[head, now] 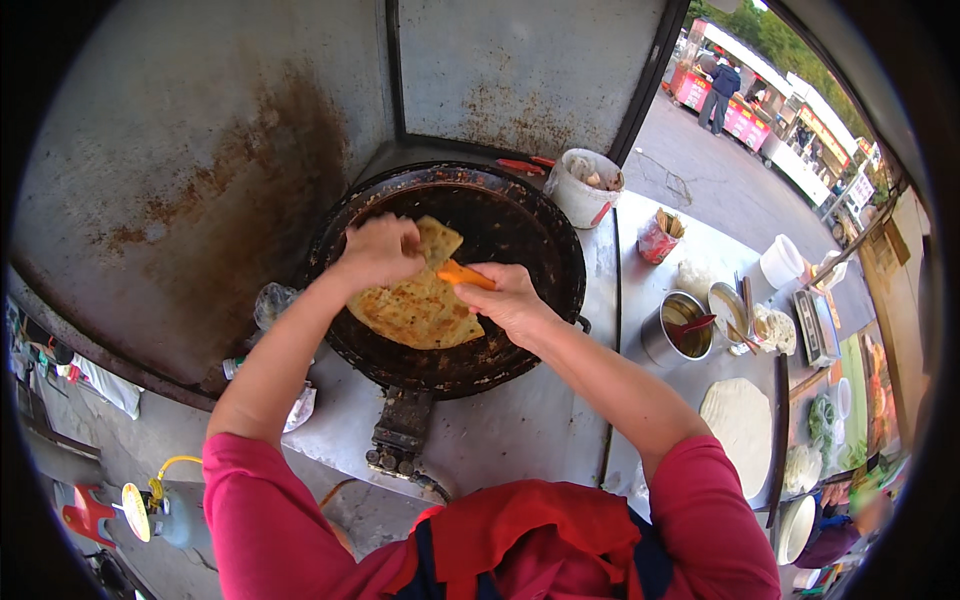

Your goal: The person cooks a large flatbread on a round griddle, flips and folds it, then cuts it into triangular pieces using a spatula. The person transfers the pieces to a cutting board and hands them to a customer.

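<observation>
A browned flatbread (416,315) lies in a large round black griddle pan (517,217). One cut piece of flatbread (439,238) sits at its far side, with straight edges. Over the left part of the bread is my left hand (384,251), blurred, its fingers curled beside that piece; whether they grip it is hidden. My right hand (510,296) holds a tool by its orange handle (466,275) over the bread's right edge. The tool's working end cannot be made out.
Metal panels (517,75) wall the pan's far side. A white bucket (585,187) stands close behind it. To the right are a can of sticks (660,236), a steel pot (677,330), rolled dough (739,431) and a scale (816,328). A gas cylinder (184,517) is lower left.
</observation>
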The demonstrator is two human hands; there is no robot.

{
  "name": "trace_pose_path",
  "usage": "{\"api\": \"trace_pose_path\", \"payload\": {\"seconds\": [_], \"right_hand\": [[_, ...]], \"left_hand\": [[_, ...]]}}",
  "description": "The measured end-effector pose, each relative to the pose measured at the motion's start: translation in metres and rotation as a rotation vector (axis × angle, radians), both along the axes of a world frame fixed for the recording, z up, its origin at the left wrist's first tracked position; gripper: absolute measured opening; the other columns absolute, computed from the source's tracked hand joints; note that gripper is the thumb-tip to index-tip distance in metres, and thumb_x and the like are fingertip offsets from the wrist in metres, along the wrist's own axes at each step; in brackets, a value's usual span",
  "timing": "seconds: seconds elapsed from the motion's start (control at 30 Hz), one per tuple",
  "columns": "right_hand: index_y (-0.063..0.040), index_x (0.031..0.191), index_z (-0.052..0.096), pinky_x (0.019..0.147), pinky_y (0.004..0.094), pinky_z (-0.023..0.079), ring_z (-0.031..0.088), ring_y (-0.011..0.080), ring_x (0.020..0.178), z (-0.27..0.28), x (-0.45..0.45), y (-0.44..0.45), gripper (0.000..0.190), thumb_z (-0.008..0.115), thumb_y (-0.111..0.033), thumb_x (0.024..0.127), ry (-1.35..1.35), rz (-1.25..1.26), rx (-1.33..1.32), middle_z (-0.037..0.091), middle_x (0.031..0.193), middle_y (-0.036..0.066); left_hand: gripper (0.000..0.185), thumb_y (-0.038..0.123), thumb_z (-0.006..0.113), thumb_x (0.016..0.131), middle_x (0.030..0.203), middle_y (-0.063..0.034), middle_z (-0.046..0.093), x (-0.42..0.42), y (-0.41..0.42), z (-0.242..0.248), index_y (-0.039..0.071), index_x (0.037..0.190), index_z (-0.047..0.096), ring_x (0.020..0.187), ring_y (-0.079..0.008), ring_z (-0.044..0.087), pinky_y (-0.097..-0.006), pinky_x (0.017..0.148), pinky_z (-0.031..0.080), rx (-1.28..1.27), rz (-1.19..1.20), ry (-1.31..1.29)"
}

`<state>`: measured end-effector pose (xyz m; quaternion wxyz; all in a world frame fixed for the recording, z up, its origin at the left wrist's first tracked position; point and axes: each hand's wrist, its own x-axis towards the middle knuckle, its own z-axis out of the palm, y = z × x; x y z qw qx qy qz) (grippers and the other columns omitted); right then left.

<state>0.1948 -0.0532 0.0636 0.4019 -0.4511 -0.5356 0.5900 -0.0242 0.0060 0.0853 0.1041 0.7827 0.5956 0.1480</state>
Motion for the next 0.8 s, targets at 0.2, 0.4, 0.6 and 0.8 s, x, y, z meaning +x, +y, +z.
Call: {"api": "trace_pose_path", "payload": {"seconds": [0.2,0.4,0.6,0.8], "right_hand": [[0.005,0.107,0.072,0.062,0.0235,0.05,0.059,0.0088,0.066,-0.04,0.034,0.001,0.03,0.075,-0.012,0.082,-0.41,0.113,-0.141,0.067,0.083,0.006],[0.005,0.113,0.07,0.065,0.0235,0.052,0.062,0.0103,0.069,-0.036,0.041,0.0,0.037,0.076,-0.012,0.081,-0.472,0.085,-0.194,0.07,0.088,0.007],[0.004,0.111,0.071,0.058,0.0217,0.047,0.056,0.0081,0.062,-0.033,0.049,0.006,0.033,0.074,-0.009,0.081,-0.364,0.117,-0.215,0.068,0.083,0.006],[0.003,0.114,0.07,0.053,0.0201,0.046,0.058,0.0072,0.062,-0.021,0.053,0.067,0.035,0.077,-0.008,0.082,-0.406,0.15,-0.137,0.07,0.084,0.005]], "left_hand": [[0.033,0.019,0.061,0.082,0.102,-0.014,0.072,0.003,-0.021,-0.077,0.011,0.112,0.072,0.094,-0.0296,0.068,-0.0375,0.084,0.053,-0.393,-0.085,-0.354],[0.029,0.01,0.058,0.084,0.099,-0.0177,0.071,-0.01,-0.014,-0.1,0.009,0.109,0.072,0.093,-0.0329,0.067,-0.0414,0.083,0.052,-0.056,0.035,-0.177],[0.033,0.014,0.06,0.081,0.104,-0.0187,0.069,-0.061,0.015,-0.122,0.008,0.113,0.066,0.098,-0.0388,0.065,-0.0457,0.088,0.051,0.023,-0.001,0.062],[0.028,0.018,0.062,0.082,0.099,-0.0191,0.07,-0.055,0.017,-0.126,0.005,0.106,0.066,0.098,-0.0391,0.065,-0.046,0.089,0.051,-0.061,0.082,0.183]]}}
